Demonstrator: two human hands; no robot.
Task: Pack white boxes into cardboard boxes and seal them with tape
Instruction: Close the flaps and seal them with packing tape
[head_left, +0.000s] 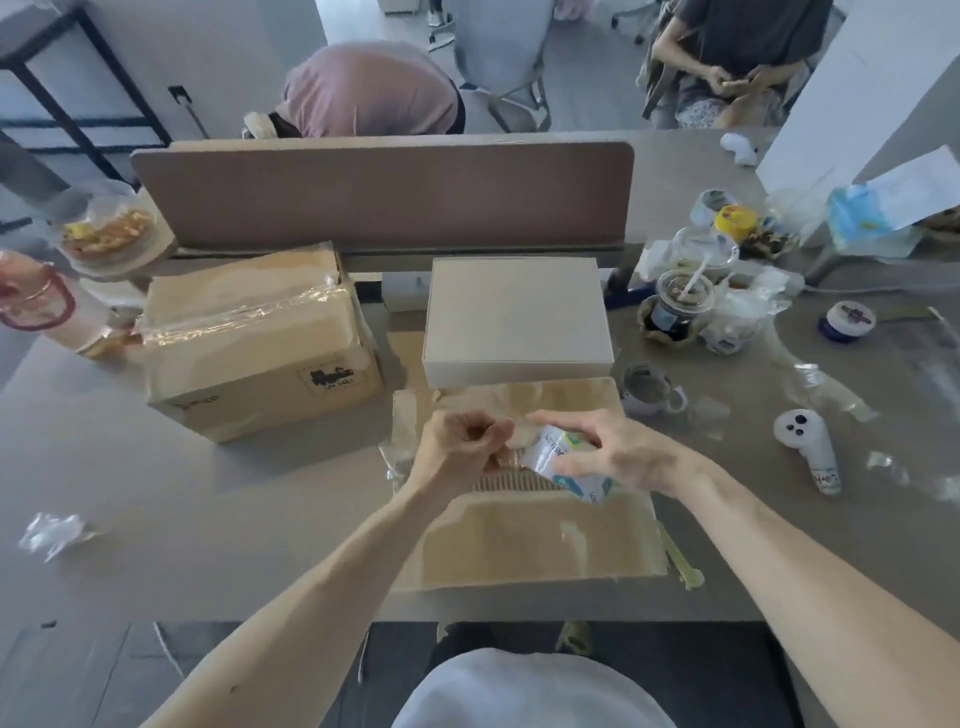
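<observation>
noted right hand (618, 457) clamped on tape roll (563, 460), left hand (460, 441) pinching its free end, close together over near cardboard box (519, 540). found white box (514, 322) just behind. could wrinkle or self-stick if pulled slack.

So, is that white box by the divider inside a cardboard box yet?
No, the white box sits in the open beyond the near cardboard box, its whole top showing.

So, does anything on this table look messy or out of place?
Yes. A crumpled clear scrap lies loose on the table at left, and the tape across the sealed cardboard box is wrinkled and runs askew.
</observation>
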